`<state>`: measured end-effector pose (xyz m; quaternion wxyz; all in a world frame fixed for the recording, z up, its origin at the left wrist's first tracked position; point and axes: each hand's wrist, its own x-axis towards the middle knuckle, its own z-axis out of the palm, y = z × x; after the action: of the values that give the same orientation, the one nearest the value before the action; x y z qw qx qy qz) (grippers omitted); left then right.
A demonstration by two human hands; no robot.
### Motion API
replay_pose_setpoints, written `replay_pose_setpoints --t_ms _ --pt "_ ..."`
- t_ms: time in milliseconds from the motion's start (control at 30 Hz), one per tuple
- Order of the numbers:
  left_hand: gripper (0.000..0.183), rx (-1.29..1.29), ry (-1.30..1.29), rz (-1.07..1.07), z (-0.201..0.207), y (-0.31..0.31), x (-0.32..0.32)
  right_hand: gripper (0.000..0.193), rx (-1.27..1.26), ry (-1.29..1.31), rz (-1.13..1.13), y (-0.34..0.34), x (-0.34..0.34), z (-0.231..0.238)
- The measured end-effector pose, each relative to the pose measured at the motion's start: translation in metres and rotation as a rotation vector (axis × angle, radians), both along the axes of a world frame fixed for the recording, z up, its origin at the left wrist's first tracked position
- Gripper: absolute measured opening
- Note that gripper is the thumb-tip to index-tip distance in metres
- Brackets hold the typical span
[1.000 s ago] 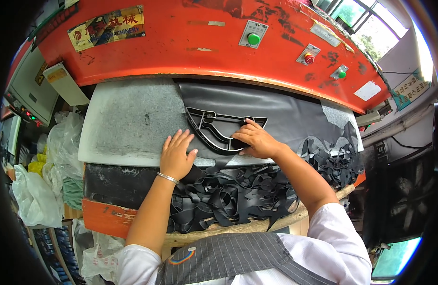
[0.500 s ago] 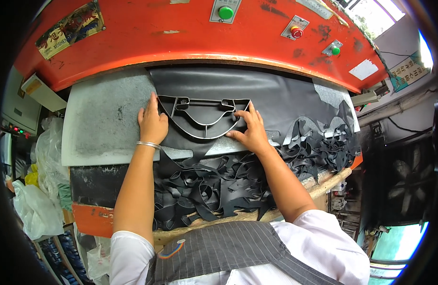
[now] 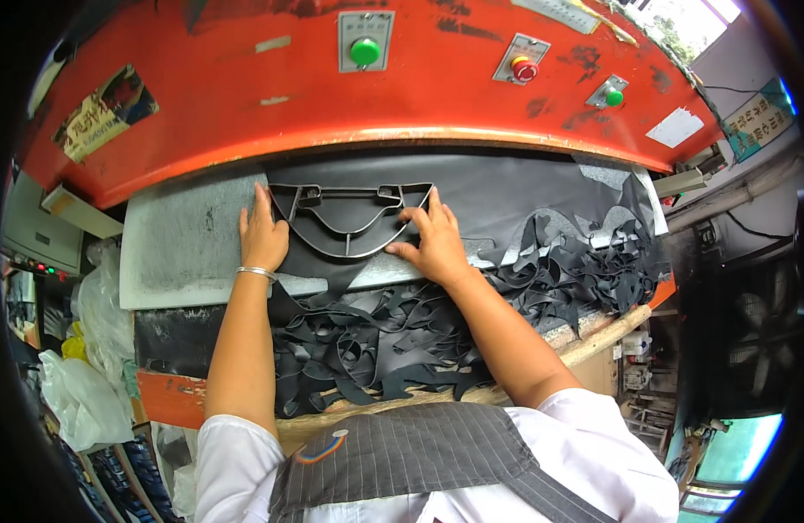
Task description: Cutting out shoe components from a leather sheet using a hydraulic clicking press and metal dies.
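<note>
A black metal cutting die (image 3: 348, 234), a curved half-moon frame with inner ribs, lies on a black leather-like sheet (image 3: 498, 187). My left hand (image 3: 264, 237) rests at the die's left corner, its fingers stretched out along the sheet's edge and the thumb apart. On the other side, my right hand (image 3: 435, 246) grips the die's right rim, its thumb near the outer curve and a bent finger over the edge. Part of the rim there is hidden behind the fingers. Under the sheet is a pale, worn cutting board (image 3: 188, 240).
Tangled black offcuts (image 3: 376, 340) heap along the board's front edge, above a wooden pole (image 3: 607, 336). The red press beam (image 3: 245, 91) spans the far side, with green buttons (image 3: 364, 52) and a red knob (image 3: 525, 69). Plastic bags (image 3: 88, 405) hang at the left.
My view has shifted, so more of the red beam shows. Both hands and the die keep nearly the same place on the sheet.
</note>
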<state>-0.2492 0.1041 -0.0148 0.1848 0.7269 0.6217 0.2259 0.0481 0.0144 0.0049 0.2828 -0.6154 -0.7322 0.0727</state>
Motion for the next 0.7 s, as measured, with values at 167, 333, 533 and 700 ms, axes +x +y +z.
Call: replay_pose_setpoints --t_ms 167,333,533,700 --pt "0.062 0.092 -0.237 0.218 0.021 -0.037 -0.004 0.079 0.114 0.368 -0.047 -0.022 0.044 0.032" --pt "0.020 0.235 -0.511 -0.056 0.105 -0.071 0.071 0.058 0.708 0.763 -0.475 -0.004 0.189 0.133" --pt "0.011 0.931 -0.347 -0.221 0.209 -0.106 0.159 0.069 0.858 0.397 -0.905 0.022 0.267 0.177" --pt "0.020 0.804 -0.031 -0.223 0.211 -0.102 0.152 0.070 0.799 0.453 -0.698 -0.002 0.265 0.174"
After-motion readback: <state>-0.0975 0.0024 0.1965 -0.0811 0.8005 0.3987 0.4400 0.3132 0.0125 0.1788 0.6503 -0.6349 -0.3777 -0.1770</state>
